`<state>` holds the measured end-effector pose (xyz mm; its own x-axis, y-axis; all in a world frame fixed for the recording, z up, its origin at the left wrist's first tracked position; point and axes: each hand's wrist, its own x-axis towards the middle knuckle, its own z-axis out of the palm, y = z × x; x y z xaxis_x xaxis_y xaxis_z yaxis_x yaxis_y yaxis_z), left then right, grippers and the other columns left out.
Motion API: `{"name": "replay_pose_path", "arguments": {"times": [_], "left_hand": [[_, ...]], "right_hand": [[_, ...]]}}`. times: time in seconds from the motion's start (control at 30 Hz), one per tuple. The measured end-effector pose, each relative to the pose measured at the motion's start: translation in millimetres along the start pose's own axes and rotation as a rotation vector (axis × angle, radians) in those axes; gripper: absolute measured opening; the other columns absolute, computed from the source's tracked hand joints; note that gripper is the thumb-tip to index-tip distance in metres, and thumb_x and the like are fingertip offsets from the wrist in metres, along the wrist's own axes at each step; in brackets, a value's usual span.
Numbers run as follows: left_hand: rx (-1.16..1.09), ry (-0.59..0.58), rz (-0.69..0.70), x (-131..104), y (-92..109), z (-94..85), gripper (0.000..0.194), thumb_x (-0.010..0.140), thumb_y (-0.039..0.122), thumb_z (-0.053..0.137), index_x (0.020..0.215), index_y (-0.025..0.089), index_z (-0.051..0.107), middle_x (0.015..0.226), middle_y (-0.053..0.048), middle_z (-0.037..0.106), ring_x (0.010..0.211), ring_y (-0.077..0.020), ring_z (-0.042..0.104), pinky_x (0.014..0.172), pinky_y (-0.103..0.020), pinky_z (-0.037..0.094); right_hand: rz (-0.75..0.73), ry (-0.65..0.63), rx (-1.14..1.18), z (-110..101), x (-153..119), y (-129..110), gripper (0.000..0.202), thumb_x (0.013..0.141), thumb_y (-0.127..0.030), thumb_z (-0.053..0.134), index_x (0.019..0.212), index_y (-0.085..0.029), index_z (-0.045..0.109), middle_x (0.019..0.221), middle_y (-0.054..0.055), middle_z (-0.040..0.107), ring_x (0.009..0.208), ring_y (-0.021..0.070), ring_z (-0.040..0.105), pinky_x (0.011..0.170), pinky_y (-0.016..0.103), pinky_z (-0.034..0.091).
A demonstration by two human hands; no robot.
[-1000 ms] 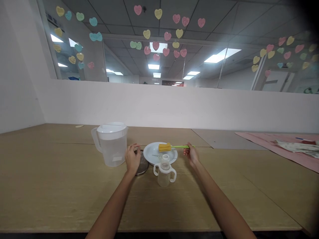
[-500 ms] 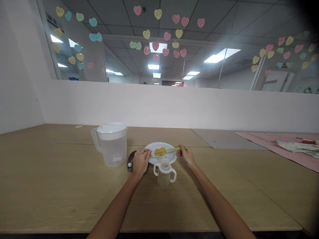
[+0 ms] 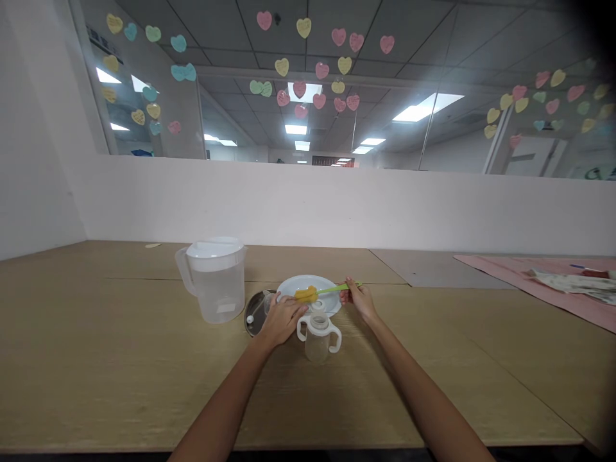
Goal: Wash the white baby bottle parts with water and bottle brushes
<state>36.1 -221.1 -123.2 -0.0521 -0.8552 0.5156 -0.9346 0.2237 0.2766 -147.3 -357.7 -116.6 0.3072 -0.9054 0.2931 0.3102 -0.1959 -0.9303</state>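
Note:
A bottle brush with a yellow sponge head (image 3: 307, 294) and a thin green handle (image 3: 335, 288) is in my right hand (image 3: 356, 299), fingers closed around the handle's end. Its head lies over the white plate (image 3: 294, 280). My left hand (image 3: 285, 319) reaches over the plate's near left edge, fingers stretched beside the sponge head; what lies under them is hidden. Just in front of the plate stands an uncapped clear baby bottle (image 3: 317, 347) with two white handles. A small white ring-like part (image 3: 317, 307) shows behind its mouth, on or over the plate.
Left of the plate, a dark round tray (image 3: 258, 314) holds a thin straw-like piece with a white end (image 3: 249, 319) and a clear part (image 3: 268, 300). A lidded translucent pitcher (image 3: 219, 282) stands further left. Pink cloth (image 3: 520, 273) lies at far right.
My left hand has moved right from the dark tray to the plate's near edge, uncovering more of the tray. The brush head has shifted slightly left; my right hand has barely moved.

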Motion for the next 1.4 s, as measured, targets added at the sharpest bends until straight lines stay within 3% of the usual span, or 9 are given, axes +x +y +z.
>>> {"name": "replay_pose_path", "arguments": {"times": [0.2, 0.33, 0.5, 0.7, 0.93, 1.03, 1.13, 1.27, 1.4], "left_hand": [[-0.027, 0.058, 0.028, -1, -2, 2.2, 0.03, 0.085, 0.034, 0.034, 0.095, 0.035, 0.062, 0.092, 0.001, 0.065, 0.098, -0.017, 0.051, 0.1, -0.045, 0.016], [-0.006, 0.003, -0.001, 0, 0, 1.1, 0.035, 0.088, 0.037, 0.027, 0.107, 0.032, 0.056, 0.097, -0.001, 0.063, 0.099, -0.0164, 0.049, 0.1, -0.047, 0.014], [0.025, -0.075, -0.006, 1, 1, -0.1, 0.04, 0.089, 0.039, 0.022, 0.1, 0.031, 0.06, 0.094, 0.0, 0.063, 0.099, -0.0179, 0.047, 0.099, -0.049, 0.011], [0.006, -0.041, -0.006, 0, 1, 0.0, 0.038, 0.088, 0.04, 0.024, 0.1, 0.032, 0.059, 0.101, 0.002, 0.063, 0.108, -0.0191, 0.044, 0.1, -0.051, 0.009], [-0.044, 0.161, -0.096, 3, 0, 1.8, 0.033, 0.085, 0.037, 0.036, 0.108, 0.023, 0.054, 0.111, -0.004, 0.059, 0.109, -0.0201, 0.047, 0.1, -0.047, 0.018], [-0.148, 0.295, -0.165, 7, -4, 2.2, 0.029, 0.081, 0.035, 0.044, 0.103, 0.02, 0.055, 0.105, -0.005, 0.061, 0.102, -0.0193, 0.053, 0.095, -0.042, 0.032], [-0.334, 0.41, -0.243, 10, -8, 3.5, 0.027, 0.074, 0.033, 0.054, 0.095, 0.017, 0.056, 0.092, -0.006, 0.065, 0.086, -0.017, 0.06, 0.081, -0.032, 0.045], [-0.497, 0.505, -0.279, 11, -8, 4.7, 0.021, 0.07, 0.03, 0.059, 0.086, 0.016, 0.057, 0.076, -0.003, 0.065, 0.07, -0.013, 0.062, 0.069, -0.027, 0.05], [-0.543, 0.504, -0.304, 11, -4, 1.0, 0.027, 0.071, 0.029, 0.058, 0.095, 0.017, 0.057, 0.075, -0.002, 0.065, 0.069, -0.0123, 0.062, 0.068, -0.027, 0.051]], "right_hand": [[0.006, 0.007, -0.001, -1, 0, 2, 0.041, 0.064, -0.054, 0.06, 0.059, -0.014, 0.061, 0.047, 0.002, 0.057, 0.04, 0.0106, 0.049, 0.041, 0.022, 0.042], [-0.011, 0.052, -0.085, -5, 3, 6, 0.045, 0.062, -0.058, 0.058, 0.058, -0.013, 0.06, 0.045, 0.002, 0.056, 0.038, 0.0112, 0.048, 0.041, 0.023, 0.041], [-0.024, -0.006, -0.118, -6, 4, 7, 0.049, 0.064, -0.061, 0.054, 0.055, -0.013, 0.059, 0.04, 0.001, 0.053, 0.034, 0.0104, 0.045, 0.038, 0.023, 0.037], [-0.024, 0.037, -0.108, -6, 3, 6, 0.049, 0.065, -0.06, 0.053, 0.051, -0.013, 0.057, 0.041, 0.002, 0.053, 0.034, 0.01, 0.045, 0.037, 0.022, 0.036], [-0.006, 0.267, 0.084, -9, 4, -1, 0.039, 0.064, -0.052, 0.06, 0.061, -0.013, 0.058, 0.044, 0.001, 0.055, 0.037, 0.0094, 0.047, 0.037, 0.02, 0.039], [0.048, 0.238, 0.253, -9, 3, -7, 0.031, 0.068, -0.044, 0.061, 0.063, -0.014, 0.057, 0.045, 0.0, 0.055, 0.04, 0.0084, 0.048, 0.037, 0.018, 0.04], [0.11, 0.12, 0.315, -7, 2, -9, 0.026, 0.071, -0.039, 0.061, 0.064, -0.014, 0.056, 0.045, 0.0, 0.054, 0.039, 0.0071, 0.046, 0.037, 0.017, 0.039], [0.075, 0.103, 0.212, -4, -1, -8, 0.029, 0.072, -0.041, 0.059, 0.063, -0.013, 0.058, 0.048, 0.002, 0.057, 0.039, 0.0082, 0.049, 0.04, 0.018, 0.042], [0.095, 0.104, 0.21, -2, -3, -9, 0.029, 0.072, -0.039, 0.059, 0.059, -0.013, 0.055, 0.043, 0.0, 0.053, 0.035, 0.0067, 0.044, 0.035, 0.016, 0.038]]}}
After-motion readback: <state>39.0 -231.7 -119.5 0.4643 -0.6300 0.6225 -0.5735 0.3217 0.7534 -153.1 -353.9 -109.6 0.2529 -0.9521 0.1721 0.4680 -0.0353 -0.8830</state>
